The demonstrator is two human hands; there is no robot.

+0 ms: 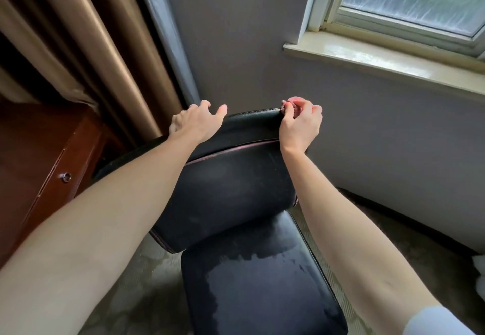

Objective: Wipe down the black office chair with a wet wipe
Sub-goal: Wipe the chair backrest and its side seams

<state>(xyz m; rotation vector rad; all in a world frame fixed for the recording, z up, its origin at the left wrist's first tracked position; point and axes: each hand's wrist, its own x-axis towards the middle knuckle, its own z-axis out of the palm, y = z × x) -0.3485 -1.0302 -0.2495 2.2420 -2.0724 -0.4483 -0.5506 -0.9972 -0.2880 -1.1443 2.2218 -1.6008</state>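
Right hand (300,124) pinches crumpled pinkish wet wipe (288,102) at far-right top edge of black padded office chair (236,177); left hand (195,122), fingers relaxed, rests on it; advisable: firm overlapping strokes leftward.

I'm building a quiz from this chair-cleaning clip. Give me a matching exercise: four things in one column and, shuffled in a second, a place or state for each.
Things
1. left hand
2. wet wipe
3. chair seat
4. curtain

Places or states
A. shows wet patches
B. hangs at the left, brown
C. rests on the top left of the backrest
D. pinched by the right hand at the backrest's top right edge

Pairs: 1-C, 2-D, 3-A, 4-B
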